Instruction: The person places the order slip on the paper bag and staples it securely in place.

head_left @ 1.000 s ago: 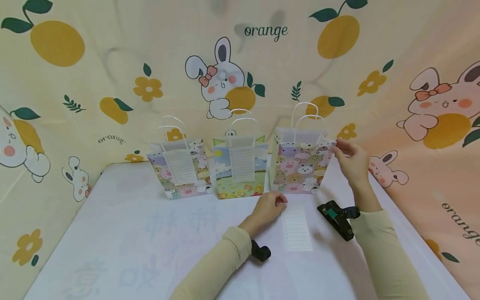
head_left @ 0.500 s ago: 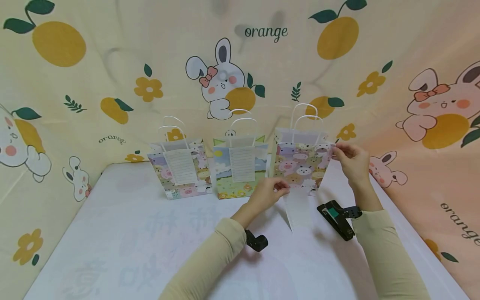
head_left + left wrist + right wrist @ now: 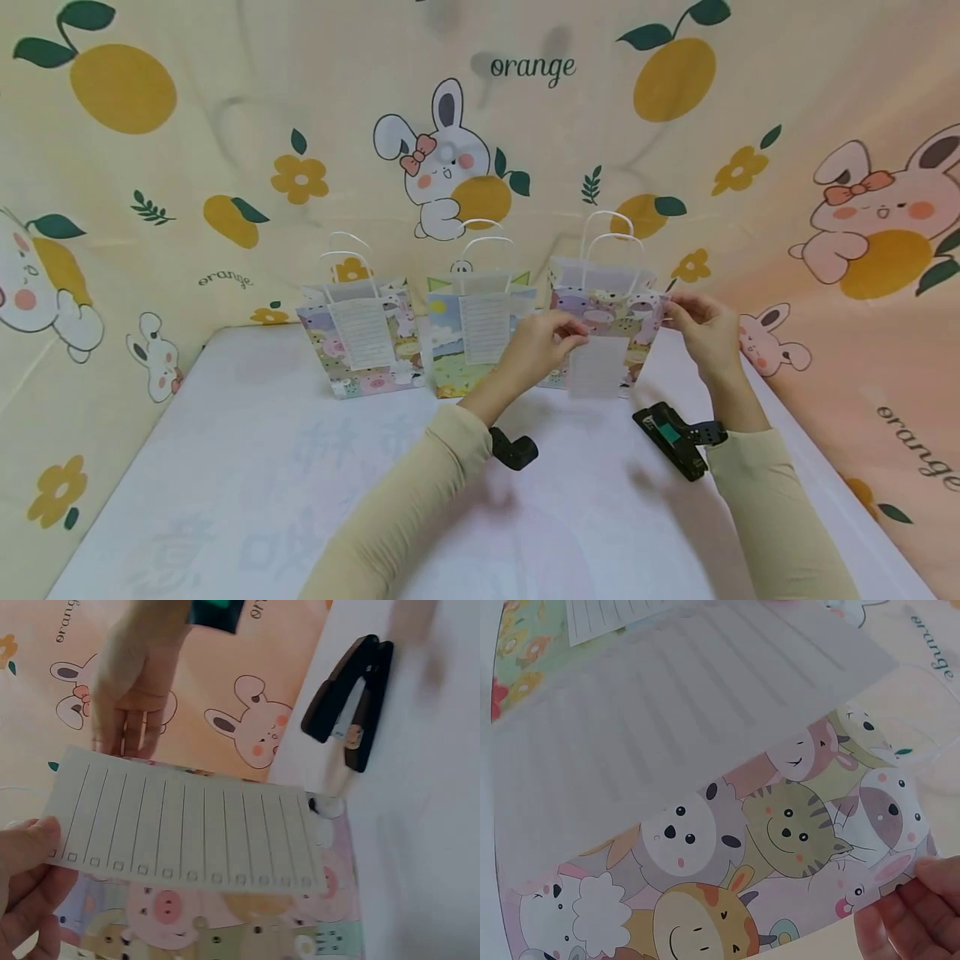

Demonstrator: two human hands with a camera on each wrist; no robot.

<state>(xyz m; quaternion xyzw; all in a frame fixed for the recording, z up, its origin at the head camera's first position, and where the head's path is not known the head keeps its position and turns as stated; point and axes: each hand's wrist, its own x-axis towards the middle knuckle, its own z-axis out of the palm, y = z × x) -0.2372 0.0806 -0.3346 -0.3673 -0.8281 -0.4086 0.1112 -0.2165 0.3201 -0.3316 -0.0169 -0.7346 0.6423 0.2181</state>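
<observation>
My left hand (image 3: 536,350) pinches a corner of a lined checklist sheet (image 3: 597,367), raised in front of the right-hand animal-print paper bag (image 3: 562,302). In the left wrist view the sheet's printed lines and small boxes show; from the right wrist its plain back shows, the lines faintly visible through it. The bag stands upright with white handles. My right hand (image 3: 701,333) pinches its right side edge near the top, thumb in front in the right wrist view. The sheet hides part of the bag's front. A black stapler (image 3: 349,705) lies on the table near my right wrist.
Left of this bag stand a landscape-print bag (image 3: 445,333) and another animal-print bag (image 3: 405,333), each with a lined sheet on its front. All stand on a white table (image 3: 247,467) before a rabbit-and-orange patterned backdrop (image 3: 300,83).
My left hand has lifted the sheet off the table and carried it up to the right-hand bag's front. My right hand keeps its hold on the bag's edge.
</observation>
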